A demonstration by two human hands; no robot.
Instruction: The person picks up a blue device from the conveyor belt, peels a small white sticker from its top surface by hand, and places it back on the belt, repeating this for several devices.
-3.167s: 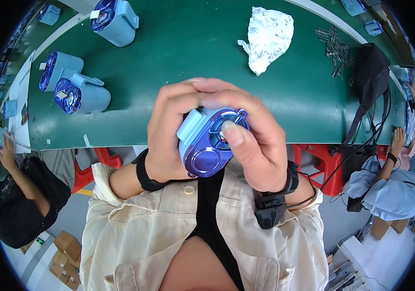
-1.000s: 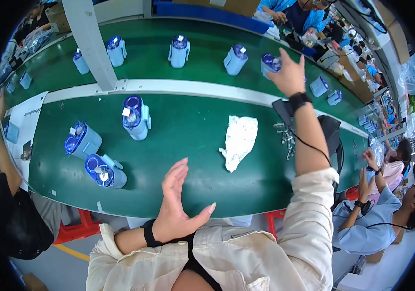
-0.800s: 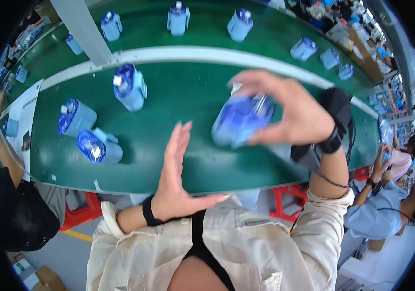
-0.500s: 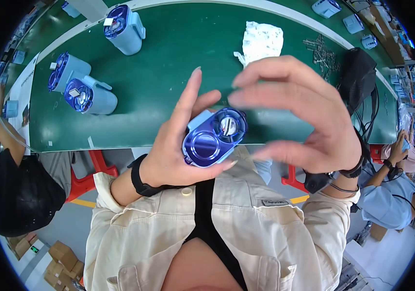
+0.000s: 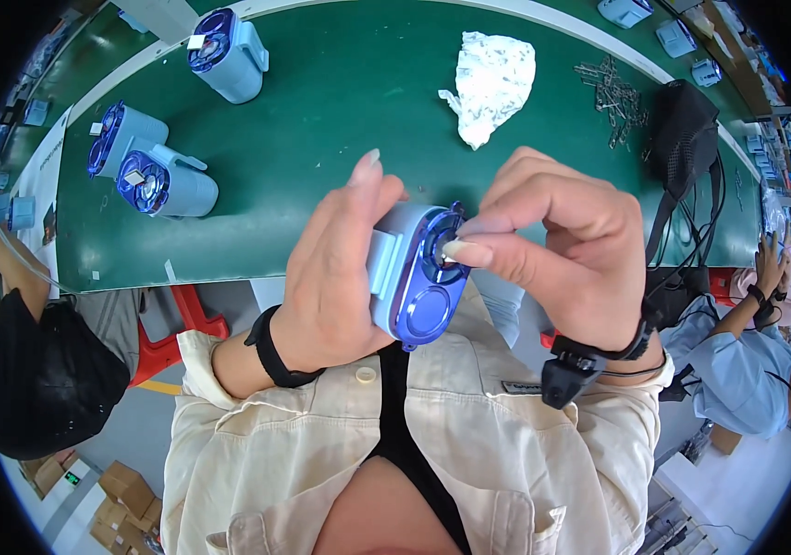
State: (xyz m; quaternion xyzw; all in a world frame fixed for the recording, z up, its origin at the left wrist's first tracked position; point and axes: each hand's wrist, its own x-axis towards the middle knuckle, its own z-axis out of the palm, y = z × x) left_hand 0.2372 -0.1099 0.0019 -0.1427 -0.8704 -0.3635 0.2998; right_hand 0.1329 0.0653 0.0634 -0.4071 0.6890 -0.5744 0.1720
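A light-blue plastic unit (image 5: 427,310) with a glossy dark-blue top rests in my left hand (image 5: 331,259), close to my chest. Two round rings mark that top, which is tilted toward my right. The left fingers wrap its body from the side, with the index finger raised. My right hand (image 5: 552,240) has thumb and forefinger pinched together at the upper ring. Whatever sits between those fingertips is mostly hidden, too small to name. On the table at left stand similar blue units (image 5: 183,185), each with a small white tag on top.
Crumpled white paper (image 5: 497,83) lies on the green table (image 5: 340,139). To its right are a pile of small metal pieces (image 5: 613,97) and a black bag (image 5: 682,134) with straps. Other people (image 5: 747,361) sit to either side, near red stools (image 5: 187,333).
My right hand has come in from the right and closed its fingertips on the upper ring. My left hand has turned the unit so its top tilts rightward.
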